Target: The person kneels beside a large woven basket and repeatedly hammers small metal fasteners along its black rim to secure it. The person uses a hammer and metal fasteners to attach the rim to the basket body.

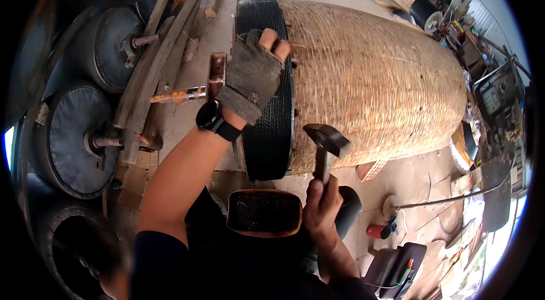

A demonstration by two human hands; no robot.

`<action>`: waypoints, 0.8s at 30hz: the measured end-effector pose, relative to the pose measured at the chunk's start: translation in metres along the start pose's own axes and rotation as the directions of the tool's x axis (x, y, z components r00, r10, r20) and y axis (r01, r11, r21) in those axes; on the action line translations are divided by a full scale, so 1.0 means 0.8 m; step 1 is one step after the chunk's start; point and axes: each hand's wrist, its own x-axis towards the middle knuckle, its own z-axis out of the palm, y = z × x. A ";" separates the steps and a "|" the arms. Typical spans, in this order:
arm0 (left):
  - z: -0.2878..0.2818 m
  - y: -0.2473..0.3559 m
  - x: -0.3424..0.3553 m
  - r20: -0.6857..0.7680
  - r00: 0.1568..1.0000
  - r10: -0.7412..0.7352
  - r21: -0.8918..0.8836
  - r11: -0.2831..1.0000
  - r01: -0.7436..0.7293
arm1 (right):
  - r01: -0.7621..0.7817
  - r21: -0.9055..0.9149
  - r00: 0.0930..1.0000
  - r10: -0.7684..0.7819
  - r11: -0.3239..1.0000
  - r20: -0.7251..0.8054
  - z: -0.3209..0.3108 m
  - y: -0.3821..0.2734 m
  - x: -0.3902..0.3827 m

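Observation:
A large drum (369, 73), its tan surface rough and dimpled, lies on its side in front of me. Around its left end runs a band of black ribbed rubber (265, 149), with small dark spots along its right edge. My left hand (252, 73), in a worn grey glove with bare fingertips, rests on this rubber. Its fingers are bent near the edge, and whatever they may pinch is too small or hidden to make out. Lower right, my right hand (323, 203) is bare and wrapped round the handle of a hammer (328, 142), the head raised beside the drum.
Between my legs sits a dark rectangular container (264, 213). Wooden beams (164, 67) and dark metal rollers (79, 138) line the left side. On the right floor are a red can (378, 232) and a black case (403, 269). Another part-black roller (417, 6) lies far right.

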 end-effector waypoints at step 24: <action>-0.021 0.114 -0.172 0.034 0.991 -0.129 -0.441 0.888 0.131 | -0.072 -0.104 0.997 0.070 0.992 -0.020 -0.016 0.067 -0.066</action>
